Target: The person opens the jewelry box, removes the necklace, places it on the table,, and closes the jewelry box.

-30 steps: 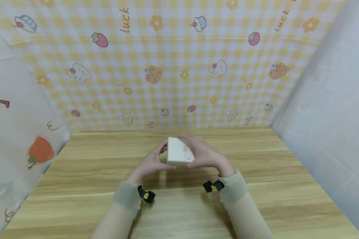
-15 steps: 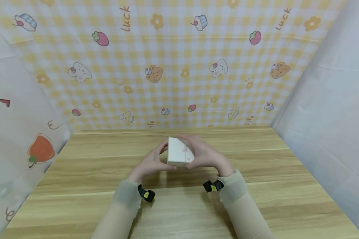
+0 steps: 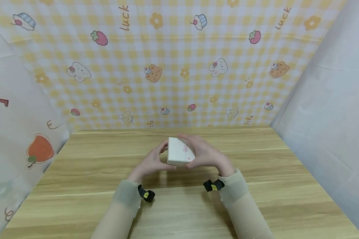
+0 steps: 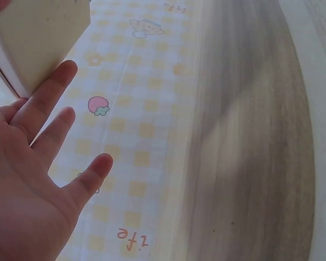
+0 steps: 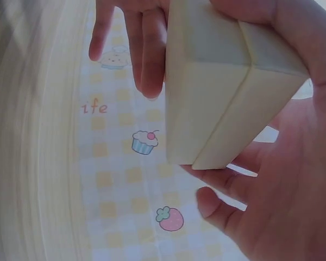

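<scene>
A small white lidded box (image 3: 179, 151) with a pink flower drawn on its lid is held tilted above the table between both hands. The left hand (image 3: 151, 162) pinches it from the left, thumb at the near lower edge and fingers behind. In the left wrist view, several left fingers (image 4: 89, 174) spread away below the box (image 4: 43, 43). On the other side, the right hand (image 3: 204, 152) grips the lid end, thumb near and fingers over the far edge. The right wrist view shows the seam between lid and base of the box (image 5: 217, 81), closed along its length.
Beneath the hands lies a wood-grain table (image 3: 179, 212). A yellow checked cloth (image 3: 173, 93) with cartoon prints stands behind it. White cloths hang at the left (image 3: 15, 132) and right (image 3: 323, 99). Each wrist bears a black strap-on camera (image 3: 213, 186).
</scene>
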`<state>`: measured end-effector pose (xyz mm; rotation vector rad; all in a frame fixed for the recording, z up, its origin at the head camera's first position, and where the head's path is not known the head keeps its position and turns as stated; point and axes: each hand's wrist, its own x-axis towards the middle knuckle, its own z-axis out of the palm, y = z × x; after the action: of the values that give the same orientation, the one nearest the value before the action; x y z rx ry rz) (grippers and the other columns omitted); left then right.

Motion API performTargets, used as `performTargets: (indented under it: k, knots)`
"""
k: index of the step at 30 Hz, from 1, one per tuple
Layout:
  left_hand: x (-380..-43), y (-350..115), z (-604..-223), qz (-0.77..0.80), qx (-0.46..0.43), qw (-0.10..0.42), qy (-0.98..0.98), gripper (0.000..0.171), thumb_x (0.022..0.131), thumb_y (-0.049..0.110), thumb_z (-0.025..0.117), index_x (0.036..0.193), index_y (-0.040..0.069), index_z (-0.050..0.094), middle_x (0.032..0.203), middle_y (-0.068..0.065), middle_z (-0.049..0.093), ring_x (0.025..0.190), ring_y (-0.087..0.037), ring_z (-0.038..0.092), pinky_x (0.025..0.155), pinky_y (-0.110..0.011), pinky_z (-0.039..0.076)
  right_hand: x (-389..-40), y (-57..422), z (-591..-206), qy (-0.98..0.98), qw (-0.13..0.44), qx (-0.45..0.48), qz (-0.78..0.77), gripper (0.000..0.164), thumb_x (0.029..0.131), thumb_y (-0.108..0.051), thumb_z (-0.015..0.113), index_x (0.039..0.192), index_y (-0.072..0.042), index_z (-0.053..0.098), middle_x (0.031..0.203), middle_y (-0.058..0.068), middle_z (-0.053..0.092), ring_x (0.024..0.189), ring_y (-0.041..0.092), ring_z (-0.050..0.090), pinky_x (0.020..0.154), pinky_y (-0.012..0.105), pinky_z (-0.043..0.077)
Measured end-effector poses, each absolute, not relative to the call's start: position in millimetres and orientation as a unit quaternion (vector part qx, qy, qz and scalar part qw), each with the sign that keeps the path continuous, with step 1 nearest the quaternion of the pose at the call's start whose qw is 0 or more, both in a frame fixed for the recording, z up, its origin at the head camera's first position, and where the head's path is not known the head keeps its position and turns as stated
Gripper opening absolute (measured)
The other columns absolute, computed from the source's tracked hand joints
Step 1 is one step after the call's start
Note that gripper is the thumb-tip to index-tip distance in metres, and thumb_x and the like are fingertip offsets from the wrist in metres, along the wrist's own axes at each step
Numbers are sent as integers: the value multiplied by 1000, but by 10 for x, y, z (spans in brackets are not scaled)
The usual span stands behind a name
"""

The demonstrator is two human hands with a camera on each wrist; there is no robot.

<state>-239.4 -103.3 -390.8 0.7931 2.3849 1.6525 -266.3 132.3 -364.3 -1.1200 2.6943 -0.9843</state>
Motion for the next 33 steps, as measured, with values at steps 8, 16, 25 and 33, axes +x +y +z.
performTargets:
  k: [8,16,25,33]
  knots:
    - [-2416,-1033,-3966,547,257,71,793,87,73,13,85,147,16,38,145,-8,45,138,-33,32,110,-62,19,-2655,1290,-3682,885,23,-364,-288,106,64,-26,88,152,-14,31,140,10,46,110,21,47,90,42,43]
    - [-2578,-1069,-4248,541,250,53,801,91,71,24,88,146,29,37,145,0,46,138,-30,33,108,-64,21,-2647,1256,-3682,886,0,-360,-290,105,65,-33,86,152,-12,30,136,9,49,108,21,47,88,42,43]
    - [-2605,-1075,-4235,544,258,49,797,91,71,24,87,147,27,37,146,-1,45,137,-31,34,108,-63,22,-2657,1247,-3666,882,-14,-360,-302,104,63,-32,88,150,-11,34,134,6,51,112,22,46,91,44,42]
    - [-2596,-1073,-4228,544,252,53,799,92,71,25,87,147,27,37,146,-1,44,137,-31,34,107,-64,23,-2645,1247,-3662,881,-19,-356,-310,104,62,-32,88,150,-12,35,138,6,50,110,22,46,89,43,42]
